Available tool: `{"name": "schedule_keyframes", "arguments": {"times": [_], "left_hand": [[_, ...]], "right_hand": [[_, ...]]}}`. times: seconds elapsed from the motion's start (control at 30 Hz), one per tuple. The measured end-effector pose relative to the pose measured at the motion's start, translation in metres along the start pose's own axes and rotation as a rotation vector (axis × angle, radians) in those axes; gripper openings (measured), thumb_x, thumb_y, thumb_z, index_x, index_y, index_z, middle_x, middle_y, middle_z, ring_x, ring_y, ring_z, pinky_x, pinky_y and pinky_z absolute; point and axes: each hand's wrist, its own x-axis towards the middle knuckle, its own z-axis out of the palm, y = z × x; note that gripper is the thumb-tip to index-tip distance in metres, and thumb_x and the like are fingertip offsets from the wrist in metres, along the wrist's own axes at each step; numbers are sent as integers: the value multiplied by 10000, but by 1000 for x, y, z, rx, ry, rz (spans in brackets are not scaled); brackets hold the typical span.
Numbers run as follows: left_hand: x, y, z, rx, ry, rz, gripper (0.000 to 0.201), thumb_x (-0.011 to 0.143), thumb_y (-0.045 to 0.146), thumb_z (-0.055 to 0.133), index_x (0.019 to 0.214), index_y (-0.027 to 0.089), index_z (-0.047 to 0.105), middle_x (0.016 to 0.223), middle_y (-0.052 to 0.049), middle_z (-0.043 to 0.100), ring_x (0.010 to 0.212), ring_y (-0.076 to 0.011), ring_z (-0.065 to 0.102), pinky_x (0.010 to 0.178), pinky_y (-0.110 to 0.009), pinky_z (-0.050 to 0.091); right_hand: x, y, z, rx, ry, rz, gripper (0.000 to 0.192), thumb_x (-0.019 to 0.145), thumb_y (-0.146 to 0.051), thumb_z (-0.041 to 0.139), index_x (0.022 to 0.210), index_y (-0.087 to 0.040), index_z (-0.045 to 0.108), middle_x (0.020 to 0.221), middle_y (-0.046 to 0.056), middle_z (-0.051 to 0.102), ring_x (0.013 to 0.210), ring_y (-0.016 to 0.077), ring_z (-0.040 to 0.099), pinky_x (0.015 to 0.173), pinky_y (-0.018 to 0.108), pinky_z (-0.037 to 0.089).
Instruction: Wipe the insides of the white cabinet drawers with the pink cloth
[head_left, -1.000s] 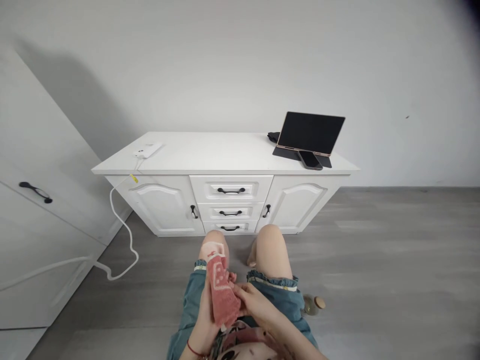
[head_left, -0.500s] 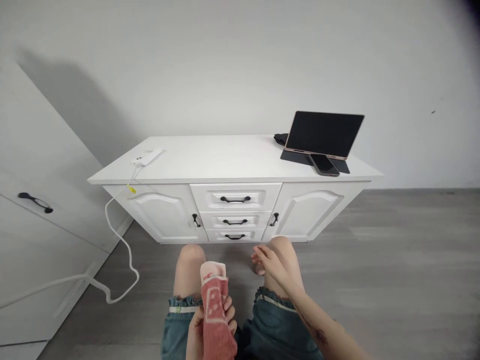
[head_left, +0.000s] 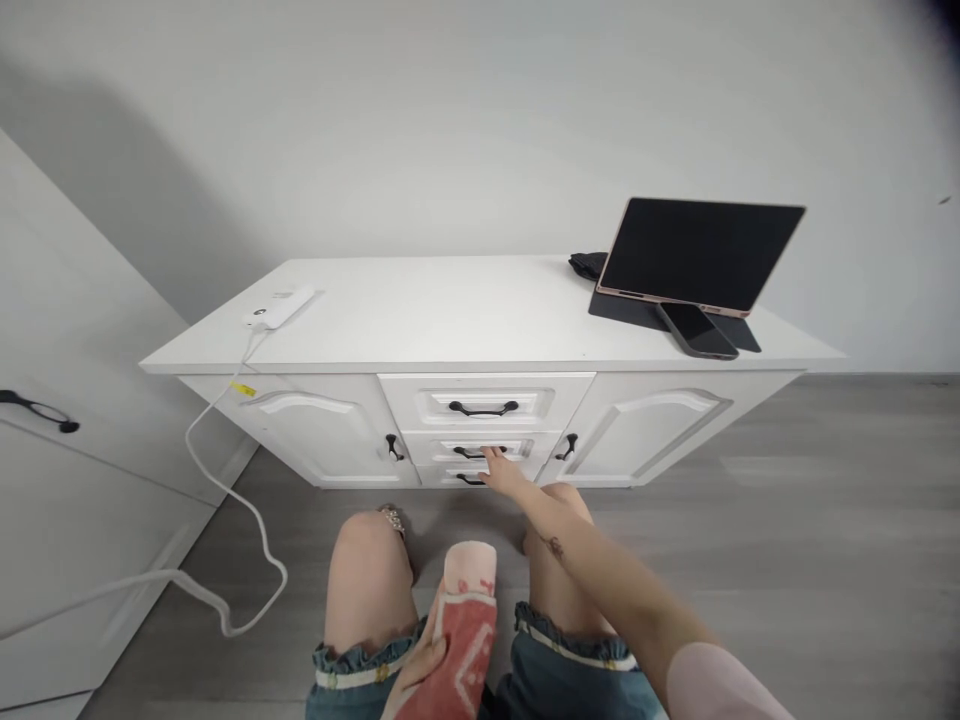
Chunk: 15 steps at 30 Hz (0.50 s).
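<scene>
My left hand (head_left: 426, 660) is closed round a folded red and pink cloth (head_left: 471, 620). The cloth has a fuzzy, towel-like surface with white lines, and its pale pink end points away from me between my knees. Stretched forward, my right hand (head_left: 504, 472) has its fingers apart in front of the lower drawers. Its fingertips overlap the right end of the black handle on the middle drawer (head_left: 469, 453); whether they touch it I cannot tell. The thumb is near the bottom drawer's handle (head_left: 469, 480). All three drawers are closed, the top drawer (head_left: 484, 408) included.
On the white cabinet (head_left: 420, 310) stand a tablet (head_left: 701, 255), a phone (head_left: 697, 330), a black bundle (head_left: 587, 265) and a white power strip (head_left: 279, 305). Its cable (head_left: 259, 520) hangs down at the left. A white wardrobe (head_left: 97, 520) is at the left.
My right hand has moved forward from beside my right knee to the drawer handles. The cloth in my left hand appears further right and slightly turned. The view has come closer to the cabinet.
</scene>
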Motion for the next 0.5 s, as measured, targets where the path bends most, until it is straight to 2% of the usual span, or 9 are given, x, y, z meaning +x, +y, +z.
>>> {"name": "schedule_keyframes", "arguments": {"times": [0.1, 0.17, 0.23, 0.33, 0.4, 0.5], "left_hand": [[-3, 2, 14, 100, 5, 63, 599, 670, 196, 750, 1193, 441, 592, 1281, 22, 582, 1263, -274, 455, 1057, -456, 343], [-6, 4, 20, 258, 13, 110, 647, 703, 189, 724, 1246, 476, 521, 1360, 61, 507, 1342, -243, 340, 1111, -437, 249], [-9, 7, 24, 444, -3, 93, 538, 694, 202, 732, 1181, 397, 613, 1359, 14, 515, 1353, -251, 316, 1135, -412, 174], [-11, 9, 30, 615, 14, 85, 314, 715, 295, 709, 1026, 257, 728, 1277, -86, 589, 1308, -301, 390, 1141, -431, 123], [-15, 10, 37, 615, 63, 146, 325, 730, 358, 682, 1028, 237, 729, 1248, -98, 611, 1292, -311, 410, 1137, -445, 135], [-24, 10, 46, 503, 83, 209, 427, 683, 369, 718, 1090, 239, 702, 1307, -89, 567, 1315, -321, 372, 1118, -439, 214]], "right_hand": [[10, -2, 10, -62, -49, 32, 527, 798, -188, 578, 1302, -143, 431, 1324, 167, 461, 1109, 261, 558, 893, 322, 420], [11, -4, 16, -101, -57, 59, 525, 793, -193, 588, 1295, -153, 437, 1315, 173, 462, 1087, 271, 575, 880, 338, 432], [9, -7, 21, -135, -49, 79, 521, 803, -190, 572, 1303, -159, 426, 1318, 185, 448, 1055, 278, 594, 855, 356, 446], [-2, -9, 26, -167, -39, 77, 505, 812, -176, 545, 1303, -158, 431, 1310, 196, 454, 1015, 278, 610, 820, 359, 461], [-10, -8, 27, -169, -37, 53, 464, 822, -182, 532, 1280, -159, 464, 1281, 186, 489, 1007, 265, 611, 819, 343, 461], [-23, -5, 28, -158, -32, 9, 352, 845, -188, 505, 1193, -153, 545, 1193, 154, 567, 1011, 238, 608, 841, 310, 449]]}}
